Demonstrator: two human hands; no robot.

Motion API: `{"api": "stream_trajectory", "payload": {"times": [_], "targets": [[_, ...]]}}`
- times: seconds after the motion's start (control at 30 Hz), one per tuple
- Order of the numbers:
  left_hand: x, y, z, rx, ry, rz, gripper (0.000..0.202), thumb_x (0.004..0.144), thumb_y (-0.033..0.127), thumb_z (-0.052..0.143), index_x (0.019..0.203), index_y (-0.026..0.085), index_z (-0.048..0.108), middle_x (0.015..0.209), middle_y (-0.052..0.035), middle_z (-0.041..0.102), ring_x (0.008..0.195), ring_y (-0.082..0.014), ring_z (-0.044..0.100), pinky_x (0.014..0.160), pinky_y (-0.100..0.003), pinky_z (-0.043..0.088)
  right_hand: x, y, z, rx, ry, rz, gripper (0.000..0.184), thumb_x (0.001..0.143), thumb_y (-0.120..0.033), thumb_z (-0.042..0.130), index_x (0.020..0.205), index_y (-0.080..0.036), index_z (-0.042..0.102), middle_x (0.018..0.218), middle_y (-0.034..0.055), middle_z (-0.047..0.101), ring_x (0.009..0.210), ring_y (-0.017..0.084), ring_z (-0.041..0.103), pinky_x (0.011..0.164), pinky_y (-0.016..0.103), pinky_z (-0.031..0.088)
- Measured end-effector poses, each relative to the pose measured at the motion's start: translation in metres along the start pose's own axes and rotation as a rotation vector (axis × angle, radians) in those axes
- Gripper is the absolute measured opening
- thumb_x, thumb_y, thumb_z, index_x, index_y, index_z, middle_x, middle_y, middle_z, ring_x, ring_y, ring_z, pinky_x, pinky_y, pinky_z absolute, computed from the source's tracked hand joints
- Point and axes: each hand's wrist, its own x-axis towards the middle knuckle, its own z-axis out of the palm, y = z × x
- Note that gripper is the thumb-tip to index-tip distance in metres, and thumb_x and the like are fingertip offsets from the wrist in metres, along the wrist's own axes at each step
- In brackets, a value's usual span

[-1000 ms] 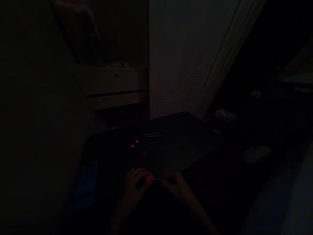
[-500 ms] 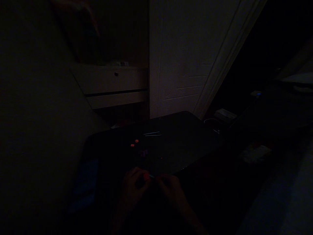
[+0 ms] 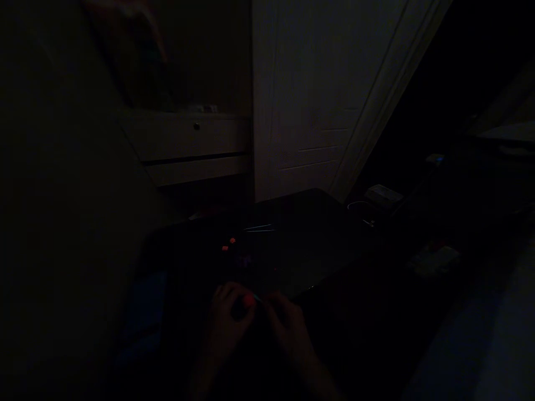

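Note:
The picture is very dark. Over the near edge of a dark table (image 3: pixel 301 223), my left hand (image 3: pixel 228 312) is closed on a small glowing red-orange piece (image 3: pixel 248 301). My right hand (image 3: pixel 288 323) pinches a thin, pale greenish stick-like piece (image 3: pixel 257 298), whose other end meets or nearly meets the red piece. Whether the two are joined I cannot make out. Beyond my hands lie two small orange pieces (image 3: pixel 228 244), a dim purple piece (image 3: pixel 244 260) and two thin pale sticks (image 3: pixel 258 228).
A bluish flat rectangular object (image 3: pixel 144 306) lies at the table's left. Behind stand a drawer unit (image 3: pixel 188 139) and a pale panelled door (image 3: pixel 309 100). On the right are a pale box (image 3: pixel 383 195), a white cable (image 3: pixel 359 204) and a dark bulky shape (image 3: pixel 468 189).
The view has shifted slightly and looks darker. My hands stay together around the red piece and the greenish stick, which appears a little more tilted.

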Motion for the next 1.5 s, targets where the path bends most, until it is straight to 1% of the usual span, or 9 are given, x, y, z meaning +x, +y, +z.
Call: {"api": "stream_trajectory", "payload": {"times": [0.3, 0.5, 0.63, 0.77, 0.97, 1.07, 1.23, 1.33, 1.5], "targets": [[-0.003, 0.002, -0.004, 0.002, -0.018, -0.004, 0.012, 0.076, 0.018, 0.071, 0.085, 0.025, 0.07, 0.094, -0.0034, 0.072, 0.092, -0.0275, 0.066, 0.085, -0.043, 0.052, -0.002, -0.008, 0.001, 0.016, -0.047, -0.054, 0.026, 0.103, -0.029, 0.055, 0.108, -0.021, 0.079, 0.1, 0.0062, 0.083, 0.088, 0.021, 0.078, 0.078, 0.025, 0.056], [-0.005, 0.003, -0.003, 0.014, -0.015, -0.018, 0.009, 0.078, 0.019, 0.07, 0.084, 0.026, 0.07, 0.093, -0.003, 0.072, 0.091, -0.0274, 0.066, 0.084, -0.042, 0.051, -0.003, -0.017, -0.003, -0.08, -0.108, -0.121, 0.03, 0.1, -0.02, 0.054, 0.114, -0.022, 0.081, 0.104, 0.0079, 0.084, 0.095, 0.025, 0.08, 0.087, 0.031, 0.058], [-0.006, 0.001, -0.002, 0.041, -0.015, -0.031, 0.007, 0.079, 0.021, 0.071, 0.083, 0.026, 0.071, 0.09, -0.0021, 0.074, 0.089, -0.0276, 0.067, 0.083, -0.042, 0.049, -0.002, -0.026, -0.006, -0.146, -0.168, -0.106, 0.036, 0.098, -0.016, 0.051, 0.116, -0.022, 0.082, 0.103, 0.0087, 0.084, 0.092, 0.026, 0.08, 0.084, 0.033, 0.059], [-0.008, -0.001, -0.002, 0.027, -0.022, -0.041, 0.006, 0.079, 0.022, 0.072, 0.084, 0.026, 0.072, 0.091, -0.0025, 0.075, 0.09, -0.0279, 0.068, 0.083, -0.042, 0.049, -0.003, -0.029, -0.01, -0.186, -0.195, -0.103, 0.039, 0.095, -0.013, 0.051, 0.116, -0.023, 0.082, 0.105, 0.0092, 0.083, 0.094, 0.027, 0.08, 0.088, 0.034, 0.058], [-0.009, -0.002, -0.003, 0.001, -0.024, -0.052, 0.006, 0.079, 0.023, 0.074, 0.085, 0.026, 0.072, 0.093, -0.0031, 0.075, 0.093, -0.028, 0.07, 0.085, -0.043, 0.051, -0.005, -0.037, -0.019, -0.155, -0.237, -0.099, 0.038, 0.095, -0.013, 0.051, 0.113, -0.023, 0.083, 0.105, 0.0086, 0.084, 0.095, 0.027, 0.079, 0.088, 0.035, 0.058], [-0.008, -0.002, -0.003, -0.022, -0.028, -0.057, 0.005, 0.08, 0.025, 0.074, 0.085, 0.026, 0.074, 0.093, -0.0034, 0.076, 0.093, -0.0279, 0.07, 0.085, -0.043, 0.052, -0.005, -0.032, -0.018, -0.088, -0.194, -0.06, 0.032, 0.097, -0.018, 0.053, 0.108, -0.022, 0.083, 0.105, 0.0085, 0.084, 0.096, 0.027, 0.079, 0.089, 0.034, 0.057], [-0.007, -0.002, -0.006, -0.073, -0.043, -0.094, 0.008, 0.082, 0.03, 0.075, 0.089, 0.027, 0.077, 0.097, -0.0046, 0.077, 0.096, -0.0283, 0.071, 0.088, -0.045, 0.055, -0.001, -0.014, -0.006, 0.037, -0.005, 0.021, 0.029, 0.099, -0.03, 0.055, 0.104, -0.019, 0.081, 0.104, 0.01, 0.083, 0.098, 0.027, 0.077, 0.089, 0.033, 0.057], [-0.007, -0.003, -0.006, -0.095, -0.035, -0.089, 0.01, 0.084, 0.034, 0.075, 0.09, 0.027, 0.078, 0.097, -0.0049, 0.077, 0.096, -0.028, 0.071, 0.088, -0.045, 0.057, 0.0, -0.008, 0.001, 0.068, 0.013, 0.038, 0.028, 0.099, -0.032, 0.057, 0.102, -0.02, 0.081, 0.104, 0.0095, 0.083, 0.098, 0.027, 0.076, 0.089, 0.033, 0.057], [-0.008, -0.005, -0.005, -0.082, -0.01, -0.085, 0.013, 0.085, 0.038, 0.074, 0.09, 0.028, 0.079, 0.098, -0.0057, 0.077, 0.097, -0.0285, 0.07, 0.088, -0.044, 0.058, -0.003, -0.009, 0.006, 0.12, 0.016, 0.056, 0.029, 0.099, -0.033, 0.057, 0.106, -0.019, 0.081, 0.107, 0.0108, 0.082, 0.103, 0.028, 0.076, 0.093, 0.035, 0.057]]}}
